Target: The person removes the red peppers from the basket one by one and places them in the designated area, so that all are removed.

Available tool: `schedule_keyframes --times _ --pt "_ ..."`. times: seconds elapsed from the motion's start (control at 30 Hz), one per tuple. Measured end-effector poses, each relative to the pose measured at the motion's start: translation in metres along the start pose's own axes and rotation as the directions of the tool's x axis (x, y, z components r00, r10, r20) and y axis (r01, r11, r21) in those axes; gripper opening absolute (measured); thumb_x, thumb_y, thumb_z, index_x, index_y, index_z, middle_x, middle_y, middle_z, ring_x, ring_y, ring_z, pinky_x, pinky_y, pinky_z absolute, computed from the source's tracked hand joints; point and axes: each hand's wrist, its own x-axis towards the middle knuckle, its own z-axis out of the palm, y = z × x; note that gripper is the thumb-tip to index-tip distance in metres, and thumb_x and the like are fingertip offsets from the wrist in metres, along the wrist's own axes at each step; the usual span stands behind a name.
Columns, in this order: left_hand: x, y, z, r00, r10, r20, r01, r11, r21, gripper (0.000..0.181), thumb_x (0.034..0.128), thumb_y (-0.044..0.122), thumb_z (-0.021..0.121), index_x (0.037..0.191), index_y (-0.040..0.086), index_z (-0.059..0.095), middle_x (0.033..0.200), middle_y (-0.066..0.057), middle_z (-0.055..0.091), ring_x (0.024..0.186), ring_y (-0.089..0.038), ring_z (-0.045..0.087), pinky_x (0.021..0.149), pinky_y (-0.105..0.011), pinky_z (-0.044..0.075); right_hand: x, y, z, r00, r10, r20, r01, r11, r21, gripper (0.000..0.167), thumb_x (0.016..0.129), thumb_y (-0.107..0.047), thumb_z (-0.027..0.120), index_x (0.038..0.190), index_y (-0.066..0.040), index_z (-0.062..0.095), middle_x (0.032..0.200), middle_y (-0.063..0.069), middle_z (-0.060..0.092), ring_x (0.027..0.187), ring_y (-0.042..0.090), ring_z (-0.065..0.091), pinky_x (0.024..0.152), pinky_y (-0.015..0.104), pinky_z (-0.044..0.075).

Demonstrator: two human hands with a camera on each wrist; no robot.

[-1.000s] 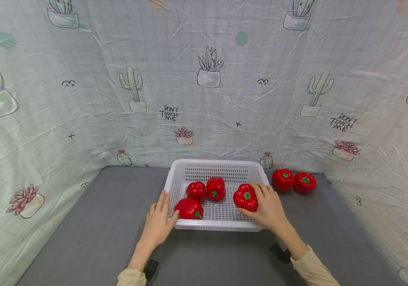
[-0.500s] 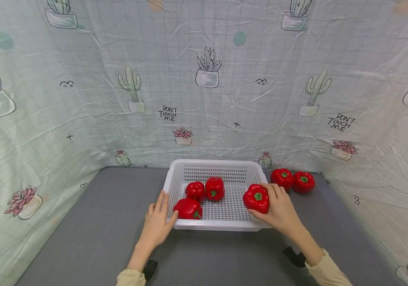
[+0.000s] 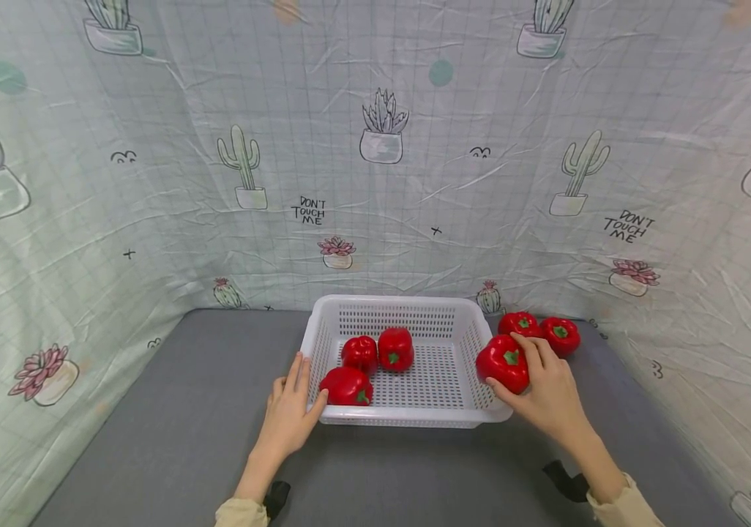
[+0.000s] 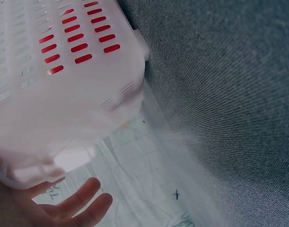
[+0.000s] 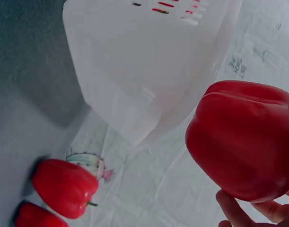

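Note:
A red bell pepper (image 3: 503,364) with a green stem is held in my right hand (image 3: 550,395), over the right rim of a white perforated plastic basket (image 3: 415,415). In the right wrist view the held pepper (image 5: 243,142) is off the table, with fingertips (image 5: 235,210) against its side. My left hand (image 3: 290,413) rests at the basket's left front corner, thumb on the rim and fingers along the left side. The left wrist view shows its fingers (image 4: 85,196) fairly straight beside the basket wall (image 4: 87,99). Inside the basket lie three red peppers: front (image 3: 347,386), middle (image 3: 360,354) and back (image 3: 396,349).
Two more red peppers, one nearer the basket (image 3: 519,323) and one farther right (image 3: 560,336), stand on the dark grey table (image 3: 402,476) behind my right hand. A cactus-printed cloth (image 3: 382,219) hangs round the back and sides.
My right hand has carried the pepper rightward, from above the basket's inside to its right rim. The left hand, the basket and the other peppers have stayed in place.

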Motion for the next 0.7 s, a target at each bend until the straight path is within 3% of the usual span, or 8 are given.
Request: schedule_keyframes --times 0.43,0.7 --pt "-0.001 0.000 0.001 1.000 0.009 -0.027 -0.009 1.000 0.008 0.067 0.0832 0.036 0.053 0.136 0.000 0.033 0.144 -0.017 0.028 0.107 -0.036 0.041 0.082 -0.054 0.040 -0.006 0.017 -0.006 0.992 0.127 -0.012 -0.127 0.989 -0.069 0.078 0.054 -0.022 0.080 0.117 0.005 0.045 0.110 0.024 0.050 0.095 0.039 0.046 0.070 0.058 0.046" --pt "0.000 0.000 0.000 1.000 0.007 -0.012 -0.007 1.000 0.007 0.067 0.0840 0.037 0.052 0.137 0.001 0.031 0.145 -0.017 0.026 0.108 -0.036 0.040 0.083 -0.054 0.040 -0.007 0.033 -0.003 0.988 0.154 -0.029 -0.157 0.977 -0.146 0.075 0.059 -0.025 0.077 0.122 -0.002 0.044 0.109 0.024 0.049 0.089 0.041 0.045 0.068 0.057 0.042"
